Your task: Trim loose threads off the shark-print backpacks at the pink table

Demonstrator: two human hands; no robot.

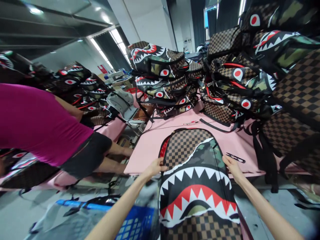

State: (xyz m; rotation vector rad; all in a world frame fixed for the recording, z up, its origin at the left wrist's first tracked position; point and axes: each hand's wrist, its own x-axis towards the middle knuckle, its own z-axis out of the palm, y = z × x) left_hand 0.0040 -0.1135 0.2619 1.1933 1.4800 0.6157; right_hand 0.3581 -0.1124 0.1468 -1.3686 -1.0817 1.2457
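A backpack (197, 180) with brown check, camouflage and a toothed shark mouth lies before me, its top on the pink table and its lower part reaching past the edge towards me. My left hand (157, 167) is closed on its left edge, just below a gap where red lining shows. On the opposite edge, my right hand (232, 166) pinches the side of the backpack. Black thread snips (235, 157) lie on the table beside my right fingers.
Backpacks are stacked at the back (160, 76) and on the right (240, 76). The pink table (145, 150) also holds a small red pen-like item (191, 123). A blue crate (137, 221) stands below left. A person in a magenta top (42, 123) bends over another table.
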